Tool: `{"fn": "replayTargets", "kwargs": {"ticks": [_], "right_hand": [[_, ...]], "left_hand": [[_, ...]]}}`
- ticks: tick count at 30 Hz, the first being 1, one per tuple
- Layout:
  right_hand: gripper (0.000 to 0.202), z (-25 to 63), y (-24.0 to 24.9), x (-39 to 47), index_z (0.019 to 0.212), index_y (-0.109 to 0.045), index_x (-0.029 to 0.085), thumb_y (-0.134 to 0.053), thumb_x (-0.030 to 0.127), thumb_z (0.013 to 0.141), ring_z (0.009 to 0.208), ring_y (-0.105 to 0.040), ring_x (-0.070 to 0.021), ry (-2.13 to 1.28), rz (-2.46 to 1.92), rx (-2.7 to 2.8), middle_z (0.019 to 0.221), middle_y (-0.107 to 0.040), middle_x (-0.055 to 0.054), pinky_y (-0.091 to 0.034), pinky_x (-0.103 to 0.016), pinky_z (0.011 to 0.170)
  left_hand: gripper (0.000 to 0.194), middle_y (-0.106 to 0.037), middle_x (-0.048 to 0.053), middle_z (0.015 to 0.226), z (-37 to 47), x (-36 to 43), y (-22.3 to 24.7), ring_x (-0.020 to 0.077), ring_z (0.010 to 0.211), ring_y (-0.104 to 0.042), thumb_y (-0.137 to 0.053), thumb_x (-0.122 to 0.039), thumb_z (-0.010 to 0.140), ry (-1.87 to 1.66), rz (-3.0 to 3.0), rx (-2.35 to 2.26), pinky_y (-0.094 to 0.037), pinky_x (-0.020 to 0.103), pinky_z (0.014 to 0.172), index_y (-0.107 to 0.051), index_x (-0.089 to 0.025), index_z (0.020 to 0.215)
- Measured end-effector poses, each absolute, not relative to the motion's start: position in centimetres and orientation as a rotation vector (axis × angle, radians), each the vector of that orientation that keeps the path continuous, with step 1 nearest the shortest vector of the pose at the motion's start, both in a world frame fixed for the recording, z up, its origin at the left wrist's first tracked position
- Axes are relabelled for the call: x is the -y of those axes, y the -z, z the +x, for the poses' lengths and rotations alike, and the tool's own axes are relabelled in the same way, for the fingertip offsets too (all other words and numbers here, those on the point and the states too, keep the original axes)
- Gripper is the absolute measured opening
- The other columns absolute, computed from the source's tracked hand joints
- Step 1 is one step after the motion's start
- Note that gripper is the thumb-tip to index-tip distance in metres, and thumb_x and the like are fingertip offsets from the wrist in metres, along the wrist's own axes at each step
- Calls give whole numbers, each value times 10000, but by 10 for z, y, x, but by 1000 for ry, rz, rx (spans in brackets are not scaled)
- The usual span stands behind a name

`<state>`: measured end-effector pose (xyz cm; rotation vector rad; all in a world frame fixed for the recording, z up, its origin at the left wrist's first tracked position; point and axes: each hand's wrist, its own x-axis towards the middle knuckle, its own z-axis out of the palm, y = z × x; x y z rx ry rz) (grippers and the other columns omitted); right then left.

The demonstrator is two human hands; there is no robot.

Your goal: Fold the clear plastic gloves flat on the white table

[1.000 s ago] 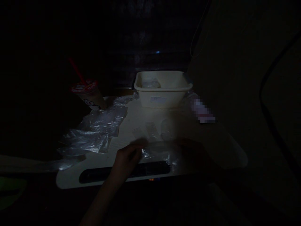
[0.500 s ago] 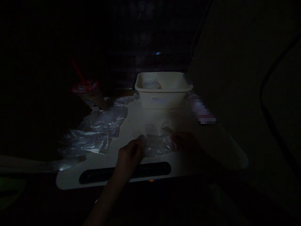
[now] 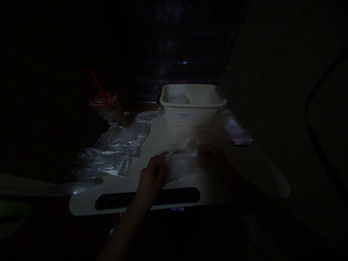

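A clear plastic bag (image 3: 181, 165) spans the gap between my two hands, just above the white table (image 3: 157, 136). My left hand (image 3: 153, 172) pinches its left side, fingers closed. At the bag's right side is my right hand (image 3: 212, 154), dark and blurred, with its fingers closed around the edge. Whether anything lies inside the bag is too dim and smeared to make out. More clear plastic bags (image 3: 116, 145) lie overlapping in a row on the left of the table.
A cream plastic basin (image 3: 193, 114) stands at the back with a pale packed bundle (image 3: 177, 97) inside. At the back left is a drink cup (image 3: 110, 110) with a red straw (image 3: 97, 83). A blurred-out item (image 3: 237, 132) lies at right. A black slot (image 3: 168, 196) runs along the front edge.
The bag between my hands has been lifted and crumpled over the small flat pieces behind it. My right hand rose slightly. The whole view shifted a little.
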<state>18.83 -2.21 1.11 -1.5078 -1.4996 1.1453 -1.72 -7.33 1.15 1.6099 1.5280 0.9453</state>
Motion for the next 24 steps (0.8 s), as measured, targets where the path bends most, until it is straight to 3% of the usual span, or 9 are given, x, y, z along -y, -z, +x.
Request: {"fn": "replayTargets", "kwargs": {"ticks": [3,15,20,24], "right_hand": [[262,184,-9,22,884,-470,177,-480,302,654,433,-512,-110,-1099,-1568,1497,512,-527,42,-384,-199,379],[166,178,-8,25,860,-448,199,-414,246,705,507,-516,-109,-657,-1695,1856,559,-513,35,-372,-202,474],[198,174,-13,27,907,-434,196,-402,232,716,501,-511,-115,-591,-1736,1936,584,-531,24,-363,-205,474],[202,172,-16,29,915,-432,200,-410,228,716,539,-526,-120,-551,-1768,1959,637,-551,11,-371,-210,504]], "left_hand": [[363,-634,22,699,-16,73,-12,129,548,-585,-432,-336,756,-967,1605,-1601,-436,204,458,-416,-160,1073],[219,-623,38,825,-16,73,-7,133,687,-592,-444,-267,746,-991,1802,-1717,-458,227,607,-514,-158,922],[203,-589,79,852,-20,74,-6,186,797,-555,-418,-240,744,-1045,2048,-1839,-448,309,693,-529,-131,873],[282,-571,114,982,-13,70,-14,223,911,-518,-394,-194,748,-808,2374,-1749,-408,389,783,-513,-119,993]]}}
